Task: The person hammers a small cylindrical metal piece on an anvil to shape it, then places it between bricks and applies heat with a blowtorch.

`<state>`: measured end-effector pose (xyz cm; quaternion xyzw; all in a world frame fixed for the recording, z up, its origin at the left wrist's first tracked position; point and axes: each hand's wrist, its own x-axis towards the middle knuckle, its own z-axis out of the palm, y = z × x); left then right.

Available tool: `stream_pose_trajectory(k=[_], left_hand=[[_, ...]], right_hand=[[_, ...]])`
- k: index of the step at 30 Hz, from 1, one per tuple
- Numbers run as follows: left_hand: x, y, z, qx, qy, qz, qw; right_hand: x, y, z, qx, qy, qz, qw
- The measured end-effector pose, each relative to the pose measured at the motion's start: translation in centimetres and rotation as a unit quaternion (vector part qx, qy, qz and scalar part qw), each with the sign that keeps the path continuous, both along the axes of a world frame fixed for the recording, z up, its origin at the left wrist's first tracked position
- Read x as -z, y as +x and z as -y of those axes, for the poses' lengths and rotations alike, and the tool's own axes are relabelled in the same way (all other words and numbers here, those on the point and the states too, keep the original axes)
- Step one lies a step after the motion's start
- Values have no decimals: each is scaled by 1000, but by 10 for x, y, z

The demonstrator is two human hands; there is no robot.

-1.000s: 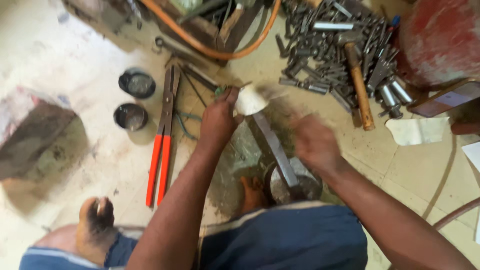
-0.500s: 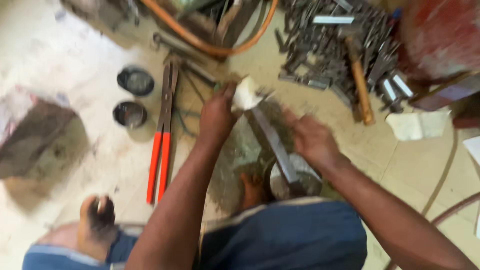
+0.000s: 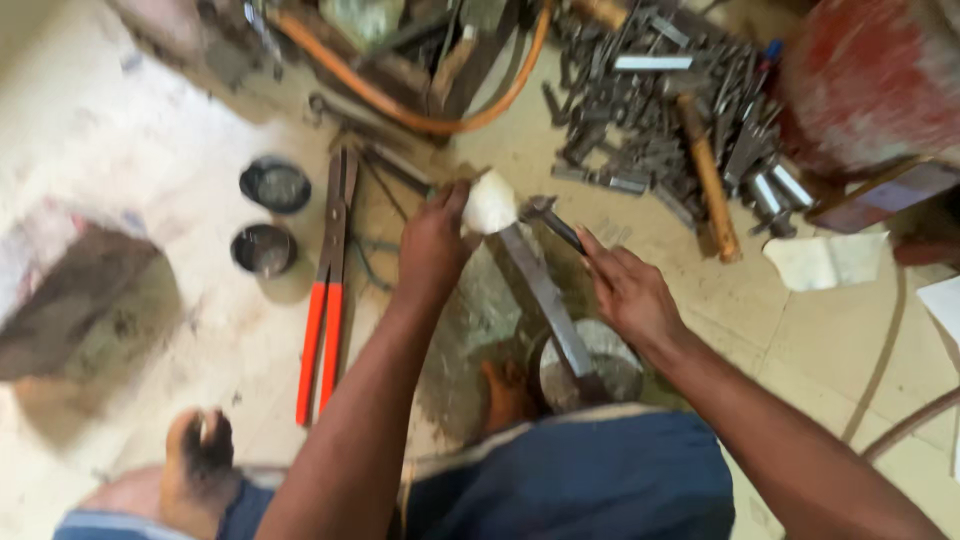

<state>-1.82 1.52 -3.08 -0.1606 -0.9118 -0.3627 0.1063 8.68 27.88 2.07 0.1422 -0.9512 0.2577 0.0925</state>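
A: We are looking down at a gritty, pale workshop floor [image 3: 190, 110]. The left hand [image 3: 432, 243] is closing its fingers around a pale, rounded lump, cloth or stone we cannot tell [image 3: 490, 203], and pressing it onto the far end of a long flat grey metal bar [image 3: 545, 295]. That bar is running from the lump back toward us, its near end resting on a round grey metal disc [image 3: 610, 365] beside a bare foot [image 3: 505, 390].

B: And the right hand [image 3: 628, 290]?

A: It is pinching a slim dark metal tool [image 3: 555, 222] between thumb and fingers, narrow grip, with the tool's head sitting just beside the lump. The blur is hiding what kind of tool it is.

B: What are we marking around them?

A: Long red-handled cutters [image 3: 325, 300] are lying to the left, with two dark round tins [image 3: 270, 215] beyond them. A heap of grey bolts and steel scraps [image 3: 660, 110], a wooden-handled hammer [image 3: 708, 180] and an orange hose [image 3: 400, 105] are lying farther off.

B: Where are we judging the risk to lie?

A: The bar appears to be held only by hand and foot, so a push from the tool could make it skid or pivot on the disc. The tool's head is working close to the left fingers, and a slip could jab them. The bare foot is sitting right by the metal.
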Motion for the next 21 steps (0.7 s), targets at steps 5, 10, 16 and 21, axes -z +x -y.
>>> stream_pose_trajectory(k=[5,10,16,21], left_hand=[[-21,-13,17,-20,15,-28,999],[-91,-11,59,8,-18,-15,1000],[-192,63,105,48,37,205,977],[-230,147,141,85,243,200,945]], right_hand=[[-2,11,-34,110,-27,-58,992],[21,42,-88,240,162,-18,957],[43,54,-101,241,158,34,957],[-6,41,-81,234,191,182,936]])
